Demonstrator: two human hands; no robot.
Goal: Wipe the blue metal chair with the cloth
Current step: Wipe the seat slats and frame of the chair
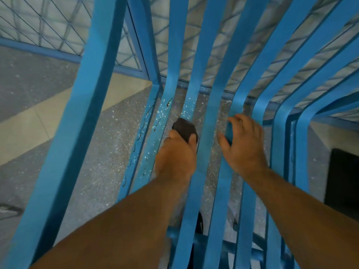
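Chair [202,55]: blue metal slats fill the view, standing on a speckled grey floor [97,152]. The left hand [175,154] grips a dark cloth [184,129], thumb and fingers closed round it, holding it against a slat near the bend. The right hand [244,144] grasps a neighbouring slat, fingers curled round its edge. White flecks and dark streaks mark the slats left of the cloth.
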